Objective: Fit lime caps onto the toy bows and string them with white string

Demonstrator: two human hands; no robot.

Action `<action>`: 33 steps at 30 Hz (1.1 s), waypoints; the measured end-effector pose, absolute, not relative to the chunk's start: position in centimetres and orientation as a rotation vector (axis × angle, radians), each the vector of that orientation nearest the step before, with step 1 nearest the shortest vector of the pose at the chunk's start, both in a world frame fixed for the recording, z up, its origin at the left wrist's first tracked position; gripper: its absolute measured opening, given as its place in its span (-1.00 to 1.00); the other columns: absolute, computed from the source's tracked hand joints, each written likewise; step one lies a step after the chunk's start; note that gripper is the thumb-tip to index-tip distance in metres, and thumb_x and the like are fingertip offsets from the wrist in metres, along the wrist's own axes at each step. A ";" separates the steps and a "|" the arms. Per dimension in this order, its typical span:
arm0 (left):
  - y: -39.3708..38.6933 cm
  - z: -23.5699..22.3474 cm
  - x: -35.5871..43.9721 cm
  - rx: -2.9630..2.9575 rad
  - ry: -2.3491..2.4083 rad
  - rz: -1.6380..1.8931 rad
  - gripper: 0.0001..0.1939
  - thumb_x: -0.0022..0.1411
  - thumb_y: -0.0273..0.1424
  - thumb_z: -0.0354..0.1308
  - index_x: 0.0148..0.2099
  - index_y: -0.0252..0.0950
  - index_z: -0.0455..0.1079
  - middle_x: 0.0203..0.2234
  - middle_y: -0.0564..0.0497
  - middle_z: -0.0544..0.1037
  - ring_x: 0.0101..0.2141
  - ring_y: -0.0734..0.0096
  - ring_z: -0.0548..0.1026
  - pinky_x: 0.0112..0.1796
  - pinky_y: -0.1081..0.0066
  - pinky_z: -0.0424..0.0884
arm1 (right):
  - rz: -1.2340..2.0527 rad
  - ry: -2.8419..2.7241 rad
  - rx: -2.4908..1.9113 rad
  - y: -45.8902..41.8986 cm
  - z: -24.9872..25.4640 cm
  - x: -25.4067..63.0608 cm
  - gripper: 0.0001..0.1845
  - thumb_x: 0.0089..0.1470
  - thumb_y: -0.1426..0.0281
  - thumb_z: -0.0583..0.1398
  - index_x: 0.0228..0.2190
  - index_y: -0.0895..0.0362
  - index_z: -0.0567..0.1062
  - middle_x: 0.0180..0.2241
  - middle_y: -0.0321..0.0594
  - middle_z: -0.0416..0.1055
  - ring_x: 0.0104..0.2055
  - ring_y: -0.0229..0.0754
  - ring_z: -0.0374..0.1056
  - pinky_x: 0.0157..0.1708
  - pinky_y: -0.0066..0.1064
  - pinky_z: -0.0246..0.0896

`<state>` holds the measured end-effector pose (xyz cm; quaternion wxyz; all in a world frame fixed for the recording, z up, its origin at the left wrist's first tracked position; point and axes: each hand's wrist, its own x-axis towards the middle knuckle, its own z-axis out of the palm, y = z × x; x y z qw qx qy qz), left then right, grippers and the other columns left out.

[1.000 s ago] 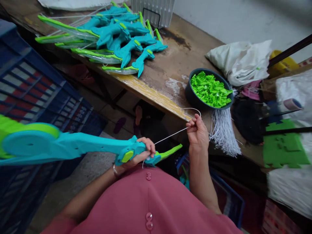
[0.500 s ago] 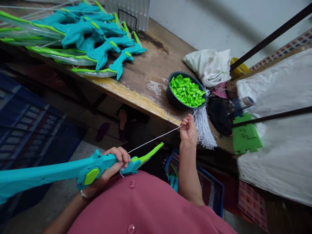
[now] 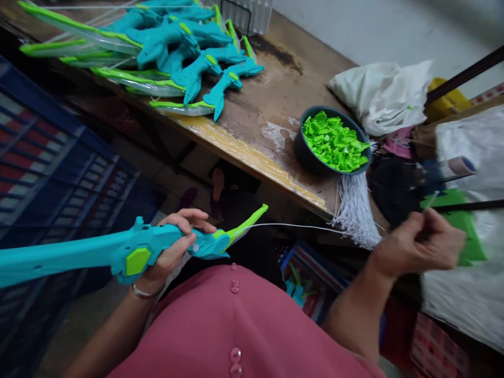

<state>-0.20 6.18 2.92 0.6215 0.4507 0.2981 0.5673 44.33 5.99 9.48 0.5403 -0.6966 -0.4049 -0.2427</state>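
My left hand [image 3: 179, 236] is wrapped round the body of a teal plastic toy bow [image 3: 90, 249] with a lime-green limb [image 3: 250, 220] pointing up and right. A white string [image 3: 291, 224] runs from near that limb towards my right hand [image 3: 421, 244], which is out to the right with its fingers pinched. A short pale end shows above those fingers; the hand itself is slightly blurred. Behind it, on the table's front edge, hangs a bundle of white strings [image 3: 356, 210]. A dark bowl [image 3: 305, 155] of small lime-green plastic pieces [image 3: 334, 142] stands beside the bundle.
Several teal and green toy bows [image 3: 189, 47] lie piled on the wooden table [image 3: 268, 100]. A white sack [image 3: 384, 94] sits at the back right, near a green foam mat [image 3: 472, 236]. Blue crates [image 3: 59, 173] stand at the left, and a blue bin [image 3: 311, 273] is below the table.
My right hand has swung right and towards me, drawing the string along the green limb. The bow has shifted slightly up in view, and the whole view has turned left.
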 end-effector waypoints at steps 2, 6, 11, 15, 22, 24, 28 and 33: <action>6.5 2.9 -0.6 1.069 0.660 1.353 -0.90 0.27 -0.56 0.21 -0.22 -0.26 0.39 -0.20 -0.01 0.54 -0.28 0.31 0.62 -0.15 0.17 0.60 | -1.007 -1.174 -1.719 5.2 9.7 43.2 -0.84 0.20 0.35 0.27 -0.23 0.13 0.65 -0.33 0.03 0.49 -0.20 0.04 0.42 -0.21 -0.05 0.24; 6.6 2.3 -0.4 1.070 0.589 1.393 -0.87 0.27 -0.58 0.21 -0.21 -0.24 0.40 -0.33 0.05 0.54 -0.42 0.45 0.53 -0.11 0.17 0.54 | -0.529 -1.578 -1.781 5.3 8.0 36.1 -0.77 0.33 0.31 0.15 -0.25 0.10 0.59 -0.32 -0.08 0.52 -0.23 -0.06 0.42 -0.21 -0.17 0.25; 6.7 2.2 -0.2 1.106 0.580 1.372 -0.87 0.27 -0.57 0.22 -0.21 -0.22 0.43 -0.34 0.04 0.55 -0.43 0.43 0.53 -0.13 0.17 0.53 | -0.005 -1.798 -1.713 6.9 2.3 29.2 -0.81 0.32 0.39 0.13 -0.32 0.08 0.53 -0.35 -0.23 0.49 -0.29 -0.17 0.38 -0.23 -0.27 0.16; 7.0 2.6 -0.4 1.176 0.565 1.383 -0.88 0.25 -0.55 0.26 -0.25 -0.23 0.44 -0.40 0.06 0.56 -0.49 0.45 0.51 -0.22 0.21 0.56 | 0.034 -1.731 -1.739 7.8 -0.4 28.7 -0.79 0.30 0.40 0.12 -0.36 0.09 0.51 -0.38 -0.24 0.46 -0.33 -0.17 0.35 -0.24 -0.29 0.14; 7.2 2.5 -0.1 1.170 0.556 1.399 -0.89 0.26 -0.53 0.27 -0.26 -0.22 0.43 -0.41 0.06 0.57 -0.49 0.44 0.52 -0.24 0.22 0.55 | 0.010 -1.742 -1.743 8.6 -1.1 29.0 -0.80 0.28 0.41 0.12 -0.36 0.10 0.51 -0.37 -0.23 0.46 -0.33 -0.17 0.35 -0.24 -0.29 0.13; 7.3 2.4 0.0 1.157 0.546 1.411 -0.87 0.24 -0.55 0.27 -0.27 -0.22 0.42 -0.41 0.07 0.57 -0.51 0.46 0.50 -0.25 0.24 0.55 | -0.001 -1.737 -1.751 8.6 -1.3 29.0 -0.81 0.28 0.42 0.12 -0.36 0.10 0.51 -0.37 -0.22 0.47 -0.32 -0.16 0.36 -0.24 -0.29 0.12; 7.4 2.1 -0.3 1.152 0.561 1.396 -0.88 0.24 -0.53 0.28 -0.28 -0.22 0.42 -0.41 0.06 0.57 -0.51 0.45 0.51 -0.26 0.23 0.56 | 0.002 -1.726 -1.772 8.6 -1.4 29.0 -0.80 0.28 0.41 0.12 -0.35 0.10 0.52 -0.37 -0.21 0.47 -0.31 -0.16 0.36 -0.23 -0.29 0.14; 7.4 1.9 -0.5 1.142 0.585 1.377 -0.87 0.22 -0.53 0.29 -0.28 -0.22 0.41 -0.40 0.07 0.58 -0.52 0.46 0.50 -0.24 0.20 0.57 | 0.009 -1.719 -1.795 8.8 -1.3 28.9 -0.79 0.28 0.40 0.10 -0.36 0.09 0.51 -0.37 -0.20 0.47 -0.31 -0.15 0.36 -0.22 -0.29 0.15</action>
